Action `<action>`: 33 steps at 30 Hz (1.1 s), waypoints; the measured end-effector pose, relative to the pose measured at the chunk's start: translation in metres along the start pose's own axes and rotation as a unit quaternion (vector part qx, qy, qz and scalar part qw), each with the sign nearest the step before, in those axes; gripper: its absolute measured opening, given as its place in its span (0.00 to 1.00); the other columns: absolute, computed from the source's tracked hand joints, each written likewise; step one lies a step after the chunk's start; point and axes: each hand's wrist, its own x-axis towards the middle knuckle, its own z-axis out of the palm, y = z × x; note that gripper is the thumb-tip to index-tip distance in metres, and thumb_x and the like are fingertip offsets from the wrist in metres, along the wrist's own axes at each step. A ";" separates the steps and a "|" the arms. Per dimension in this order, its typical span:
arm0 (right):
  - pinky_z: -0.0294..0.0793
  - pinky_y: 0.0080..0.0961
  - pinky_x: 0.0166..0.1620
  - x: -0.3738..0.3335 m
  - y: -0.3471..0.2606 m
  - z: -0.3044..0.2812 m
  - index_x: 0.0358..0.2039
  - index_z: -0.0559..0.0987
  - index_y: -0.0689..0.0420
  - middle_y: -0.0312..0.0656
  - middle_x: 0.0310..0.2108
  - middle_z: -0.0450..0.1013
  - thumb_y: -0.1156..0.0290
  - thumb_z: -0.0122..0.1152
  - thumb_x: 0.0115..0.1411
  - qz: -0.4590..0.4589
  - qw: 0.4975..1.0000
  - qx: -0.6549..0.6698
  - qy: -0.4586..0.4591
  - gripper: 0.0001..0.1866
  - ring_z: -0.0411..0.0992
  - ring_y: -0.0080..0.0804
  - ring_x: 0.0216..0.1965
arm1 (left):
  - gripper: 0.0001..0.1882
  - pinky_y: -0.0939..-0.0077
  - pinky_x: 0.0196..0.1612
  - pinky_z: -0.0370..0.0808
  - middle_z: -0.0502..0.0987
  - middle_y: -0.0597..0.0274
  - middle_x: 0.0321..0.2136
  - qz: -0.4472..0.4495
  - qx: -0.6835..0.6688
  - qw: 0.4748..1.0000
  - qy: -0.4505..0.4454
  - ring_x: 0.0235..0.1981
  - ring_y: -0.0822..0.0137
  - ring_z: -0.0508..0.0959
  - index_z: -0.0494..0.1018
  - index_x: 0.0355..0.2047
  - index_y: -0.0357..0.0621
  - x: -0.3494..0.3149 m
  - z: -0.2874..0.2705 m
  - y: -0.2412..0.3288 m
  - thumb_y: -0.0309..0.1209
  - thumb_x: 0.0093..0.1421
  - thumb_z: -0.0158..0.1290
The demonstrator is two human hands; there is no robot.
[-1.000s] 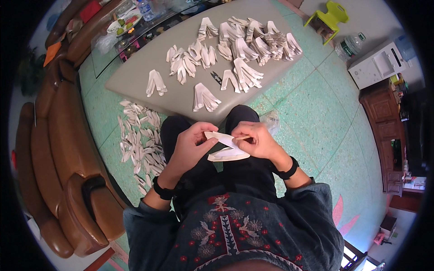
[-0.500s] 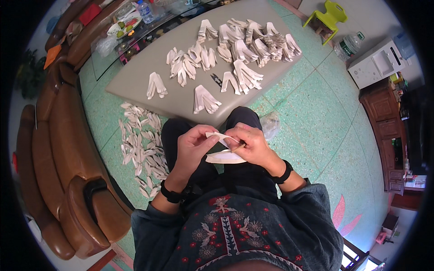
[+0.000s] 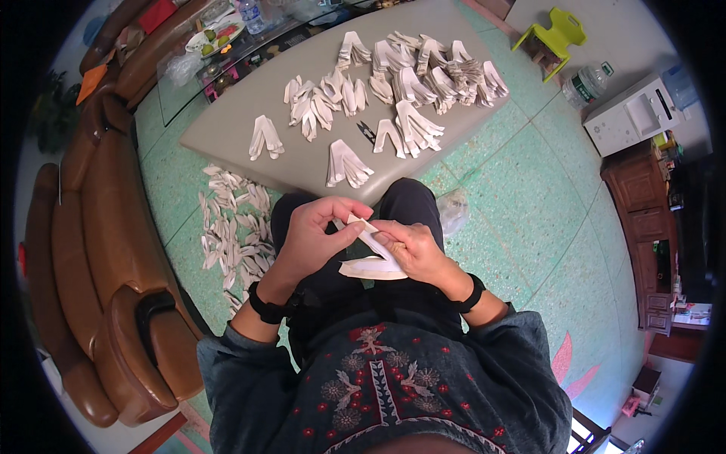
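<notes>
Over my lap, both hands hold a white V-shaped piece (image 3: 373,268) with cream edges, cloth or leather by its look. My left hand (image 3: 321,231) pinches the end of its upper arm between thumb and fingertips. My right hand (image 3: 414,248) grips it near the bend, thumb on top. The lower arm of the piece hangs free toward me. Beyond my knees, stacks of similar V-shaped pieces (image 3: 345,164) lie on a grey-beige padded surface (image 3: 234,155). Small black thread snips (image 3: 366,132) rest among them.
Many loose white pieces (image 3: 234,227) lie on the green floor left of my legs. A brown leather sofa (image 3: 113,250) runs along the left. A clear plastic bag (image 3: 452,215) sits by my right knee. Far right stand a green chair (image 3: 556,38) and a large water bottle (image 3: 587,83).
My left hand has shifted slightly up and now pinches the upper arm's end nearer my right fingers. My right hand has turned flatter, and the piece's arms now show as a clear V.
</notes>
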 end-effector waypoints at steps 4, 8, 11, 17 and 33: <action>0.72 0.27 0.27 0.001 -0.007 -0.003 0.39 0.73 0.64 0.51 0.25 0.73 0.74 0.52 0.58 0.047 0.999 -0.012 -0.014 0.10 0.75 0.42 0.26 | 0.05 0.85 0.33 0.71 0.77 0.62 0.31 -0.042 -0.048 0.998 0.009 0.28 0.80 0.73 0.73 0.30 0.34 0.002 0.000 0.002 0.20 0.52 0.55; 0.71 0.27 0.27 0.000 -0.004 -0.001 0.39 0.73 0.64 0.50 0.24 0.72 0.73 0.51 0.59 0.054 0.998 -0.031 -0.004 0.10 0.75 0.42 0.25 | 0.04 0.79 0.41 0.73 0.76 0.57 0.34 -0.148 -0.102 0.984 -0.013 0.34 0.73 0.75 0.71 0.31 0.33 0.000 -0.001 0.008 0.18 0.53 0.53; 0.71 0.27 0.27 -0.001 -0.004 0.001 0.38 0.73 0.64 0.51 0.23 0.72 0.72 0.51 0.59 0.069 0.997 -0.026 -0.007 0.10 0.74 0.41 0.24 | 0.04 0.80 0.41 0.73 0.76 0.57 0.34 -0.123 -0.108 0.987 0.001 0.34 0.74 0.75 0.70 0.30 0.34 0.001 0.000 0.005 0.18 0.54 0.53; 0.70 0.26 0.27 -0.001 -0.007 0.001 0.38 0.73 0.63 0.51 0.23 0.71 0.73 0.50 0.59 0.093 0.995 -0.026 -0.002 0.09 0.74 0.42 0.25 | 0.04 0.81 0.39 0.73 0.75 0.57 0.32 -0.083 -0.031 0.996 -0.002 0.34 0.75 0.75 0.67 0.28 0.36 0.005 0.003 0.005 0.17 0.54 0.51; 0.57 0.16 0.23 0.013 0.028 -0.042 0.22 0.74 0.62 0.26 0.17 0.62 0.69 0.61 0.55 0.264 0.936 0.133 -0.192 0.10 0.57 0.12 0.21 | 0.06 0.84 0.29 0.73 0.75 0.64 0.22 -0.211 0.102 0.970 -0.068 0.24 0.78 0.73 0.74 0.32 0.33 0.011 -0.004 -0.001 0.23 0.54 0.52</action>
